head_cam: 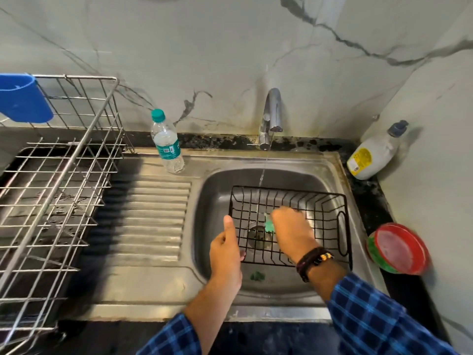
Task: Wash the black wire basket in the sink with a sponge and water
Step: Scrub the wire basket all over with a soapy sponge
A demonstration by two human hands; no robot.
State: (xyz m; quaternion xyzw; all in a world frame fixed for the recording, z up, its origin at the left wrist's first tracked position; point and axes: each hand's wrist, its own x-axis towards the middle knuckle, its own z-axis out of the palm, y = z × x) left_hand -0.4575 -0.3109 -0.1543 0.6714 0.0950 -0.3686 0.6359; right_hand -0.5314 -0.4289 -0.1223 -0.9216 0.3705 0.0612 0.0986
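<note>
The black wire basket (323,213) sits in the steel sink (217,196), under a thin stream of water from the tap (271,116). My left hand (226,248) grips the basket's near left corner, thumb pointing up along the rim. My right hand (290,226) reaches into the basket and holds a green sponge (268,224) against the wires; most of the sponge is hidden by my fingers.
A plastic water bottle (167,143) stands on the sink's ribbed drainboard (153,216). A steel dish rack (56,175) with a blue cup (23,98) fills the left side. A white soap bottle (373,153) and a red-green bowl (398,248) sit at the right. A green scrap (257,276) lies in the basin.
</note>
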